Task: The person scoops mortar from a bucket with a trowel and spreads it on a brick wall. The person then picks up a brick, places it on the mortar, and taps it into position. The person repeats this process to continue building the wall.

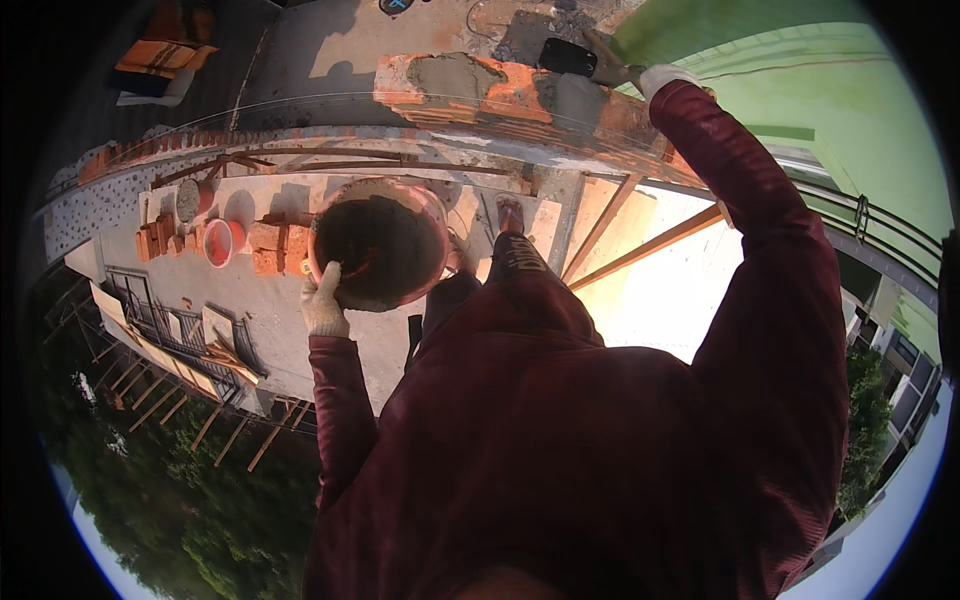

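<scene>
My left hand (324,304), in a pale knitted glove, grips the near rim of a round reddish tub (436,228). Dark wet mortar (372,240) lies inside it, with a small reddish patch near my thumb. My right arm reaches far forward to the right. At its end my gloved right hand (668,80) is closed on what looks like a trowel (568,57), its dark blade over the top of a brick wall (515,95). Grey mortar (455,78) is spread along the wall top. My fingers there are partly hidden.
Stacked bricks (268,248), a small red bucket (223,242) and another bucket (192,200) stand left of the tub. Timber braces (655,245) slope at the right. A thin string (300,98) runs along the wall. A green wall (790,90) rises at the far right.
</scene>
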`<move>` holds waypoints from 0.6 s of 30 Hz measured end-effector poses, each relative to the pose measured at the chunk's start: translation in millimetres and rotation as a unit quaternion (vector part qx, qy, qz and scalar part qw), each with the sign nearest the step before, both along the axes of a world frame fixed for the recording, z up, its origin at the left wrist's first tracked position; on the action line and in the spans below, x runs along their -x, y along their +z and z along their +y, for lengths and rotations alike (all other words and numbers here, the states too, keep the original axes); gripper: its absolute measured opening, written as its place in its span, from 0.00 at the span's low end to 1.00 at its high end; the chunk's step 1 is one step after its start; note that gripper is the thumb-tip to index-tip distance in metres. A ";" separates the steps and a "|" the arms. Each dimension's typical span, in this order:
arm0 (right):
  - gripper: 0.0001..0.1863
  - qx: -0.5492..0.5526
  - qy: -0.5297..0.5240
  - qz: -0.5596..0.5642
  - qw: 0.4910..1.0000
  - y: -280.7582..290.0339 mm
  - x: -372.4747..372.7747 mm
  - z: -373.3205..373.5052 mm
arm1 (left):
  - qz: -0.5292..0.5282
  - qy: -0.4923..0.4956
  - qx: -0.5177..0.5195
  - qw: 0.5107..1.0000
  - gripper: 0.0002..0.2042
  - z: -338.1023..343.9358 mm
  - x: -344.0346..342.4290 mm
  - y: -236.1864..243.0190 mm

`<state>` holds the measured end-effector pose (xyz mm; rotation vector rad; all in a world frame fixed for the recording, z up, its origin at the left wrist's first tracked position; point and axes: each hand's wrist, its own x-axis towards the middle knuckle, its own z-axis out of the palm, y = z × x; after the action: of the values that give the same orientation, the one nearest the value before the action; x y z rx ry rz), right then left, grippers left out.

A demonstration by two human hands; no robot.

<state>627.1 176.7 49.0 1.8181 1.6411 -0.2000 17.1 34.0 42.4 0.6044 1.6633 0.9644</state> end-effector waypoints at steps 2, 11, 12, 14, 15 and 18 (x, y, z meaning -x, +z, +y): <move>0.14 0.003 -0.027 -0.026 0.999 30.4 -3.3 -5.5 | 0.010 -0.021 -0.002 1.000 0.07 3.4 -3.1 8.9; 0.17 -0.081 0.143 0.366 0.916 157.0 125.5 -126.5 | 0.076 -0.179 -0.025 0.981 0.15 52.2 -9.5 33.0; 0.16 -0.111 0.190 0.348 0.911 146.9 161.8 -122.2 | 0.035 -0.207 -0.013 0.978 0.12 59.0 -2.3 31.4; 0.14 -0.179 0.256 0.301 0.901 113.2 232.2 -121.2 | 0.023 -0.232 -0.022 0.972 0.12 69.5 -6.9 44.2; 0.13 -0.224 0.277 0.268 0.895 97.0 259.7 -111.8 | 0.013 -0.249 -0.028 0.968 0.13 78.0 -13.5 54.5; 0.26 -0.274 0.272 0.233 0.892 80.7 307.1 -80.3 | 0.034 -0.307 -0.051 0.950 0.14 88.6 -22.5 93.7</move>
<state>320.0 96.4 129.7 1.6695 2.7016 0.1037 39.6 122.6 136.1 1.1510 1.3534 0.5751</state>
